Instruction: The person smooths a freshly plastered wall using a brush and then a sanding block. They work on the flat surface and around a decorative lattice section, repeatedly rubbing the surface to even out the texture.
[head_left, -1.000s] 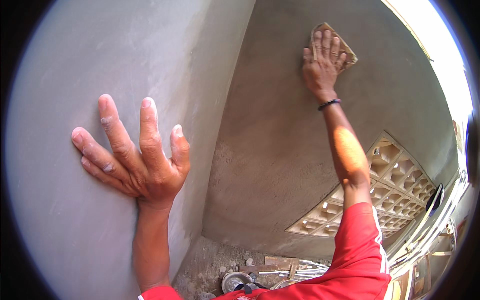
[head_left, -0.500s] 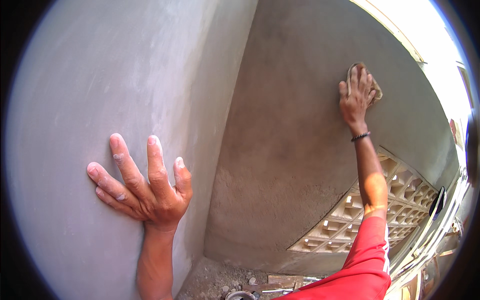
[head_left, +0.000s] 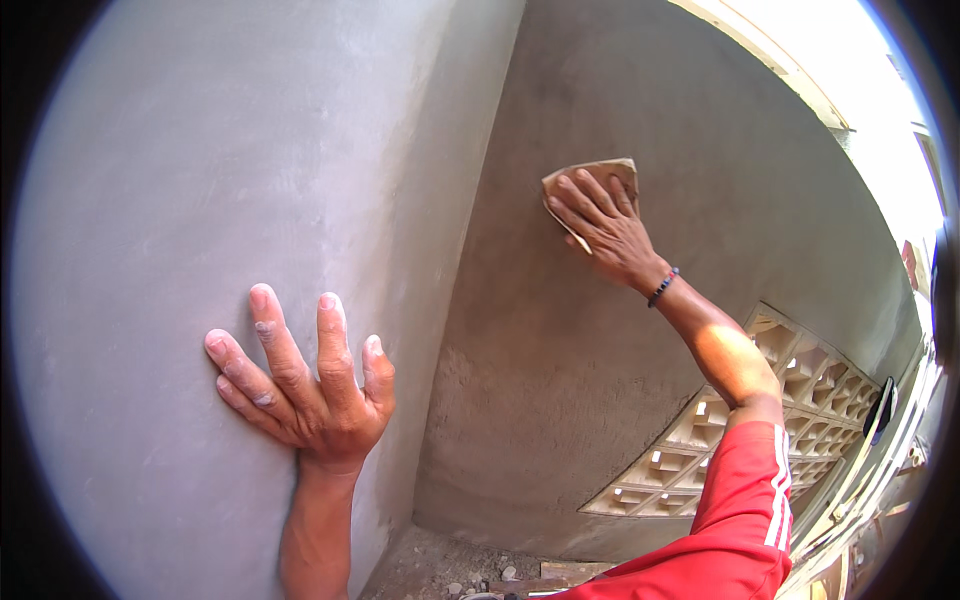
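Grey plaster covers the 2 walls, the left wall [head_left: 170, 220] being the larger and paler, the far wall [head_left: 560, 370] darker and brownish, rougher in its lower part. They meet at a slanting corner. Low on the right side of the far wall sits a panel of pale lattice blocks [head_left: 812, 372], light showing through some of its cells. A red sleeve [head_left: 738, 490] with white stripes crosses in front of the panel's lower edge. Pale poles [head_left: 845, 520] run along the right rim, and a strip of rubble floor [head_left: 420, 562] shows at the bottom.

The left hand [head_left: 325, 400] lies against the left wall, its grip wide apart with 5 digits spread, holding nothing; whitish dust marks the fingertips and knuckles. The right hand [head_left: 612, 235] is raised against the far wall, its grip on a tan pad [head_left: 603, 168], fingers fanned across the outer face, thumb near the lower-left edge. This pad lies flat to the upper far wall, right of the corner and above the lattice blocks. Smallest are a dark beaded bracelet [head_left: 663, 287] around the right wrist and a few stones [head_left: 509, 573] on the floor.
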